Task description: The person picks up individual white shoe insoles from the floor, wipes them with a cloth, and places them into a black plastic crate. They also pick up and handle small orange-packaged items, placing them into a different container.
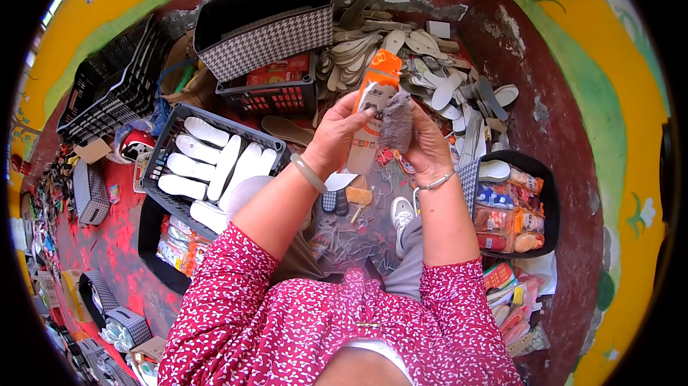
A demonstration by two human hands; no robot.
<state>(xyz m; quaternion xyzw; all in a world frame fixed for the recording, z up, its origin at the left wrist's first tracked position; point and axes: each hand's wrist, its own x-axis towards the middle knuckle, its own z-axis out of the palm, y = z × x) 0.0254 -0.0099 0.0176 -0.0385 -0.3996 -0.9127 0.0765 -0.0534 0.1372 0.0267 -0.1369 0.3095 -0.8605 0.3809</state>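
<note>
In front of my chest I hold up a clear plastic packet [364, 144] with an orange printed top, pinched in my left hand [333, 131], its thumb across the front. My right hand [428, 144] is closed around a grey fuzzy folded piece [396, 122], whose exact kind I cannot make out. The fuzzy piece sits right beside the packet, covering part of its right edge. A pale bangle [308, 173] circles my left wrist, and a thinner bracelet [436, 182] my right.
A dark crate [179, 208] of white insoles [190, 148] stands at left. To the right is a basket [550, 203] of packaged goods [494, 220]. Loose insoles [358, 49] are heaped by the far wall, near a houndstooth box [269, 38]. Plastic scraps [351, 239] litter the floor.
</note>
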